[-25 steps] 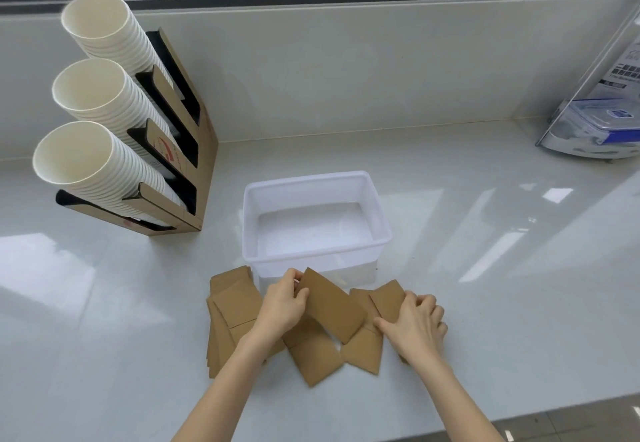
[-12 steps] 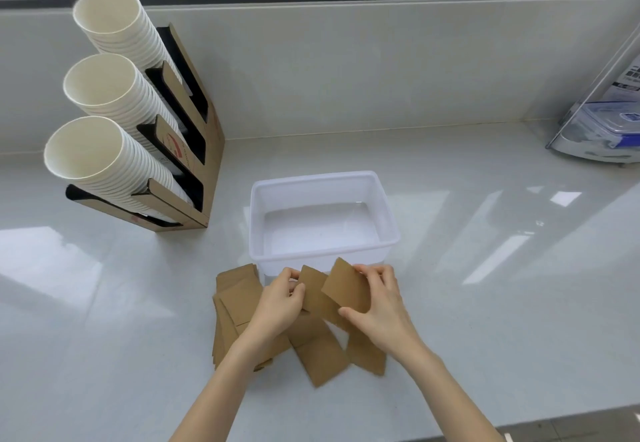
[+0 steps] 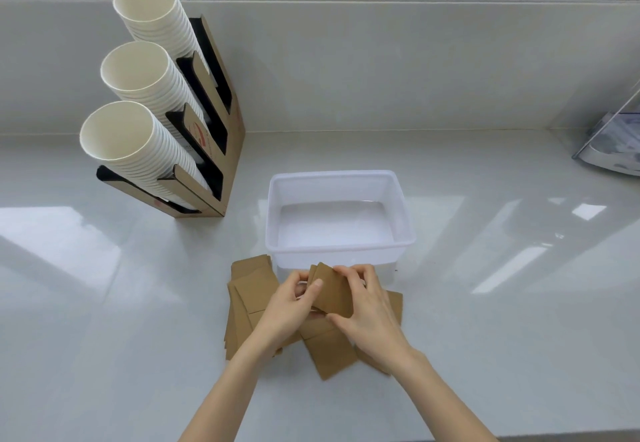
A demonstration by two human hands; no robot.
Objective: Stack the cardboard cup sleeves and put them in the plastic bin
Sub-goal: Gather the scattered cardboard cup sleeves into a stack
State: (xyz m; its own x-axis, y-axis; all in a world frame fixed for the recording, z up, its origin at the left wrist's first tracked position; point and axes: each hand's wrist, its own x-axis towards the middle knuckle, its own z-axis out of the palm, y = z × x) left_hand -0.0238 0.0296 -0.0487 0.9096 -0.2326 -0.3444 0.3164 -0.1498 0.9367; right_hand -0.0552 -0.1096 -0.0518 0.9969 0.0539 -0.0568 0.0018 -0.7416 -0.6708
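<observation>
Brown cardboard cup sleeves lie scattered on the white counter just in front of the clear plastic bin, which holds nothing. A few sleeves are held together, tilted up off the counter, between both hands. My left hand pinches their left edge with the thumb on top. My right hand grips their right side and top corner. More loose sleeves lie flat to the left and others lie under my hands.
A cardboard cup dispenser with three slanted stacks of white paper cups stands at the left, behind the sleeves. A clear stand with papers sits at the far right. The counter's front edge runs along the bottom right.
My right hand picked a sleeve off the counter at the right and brought it left onto the sleeve in my left hand. Both hands now hold the sleeves together.
</observation>
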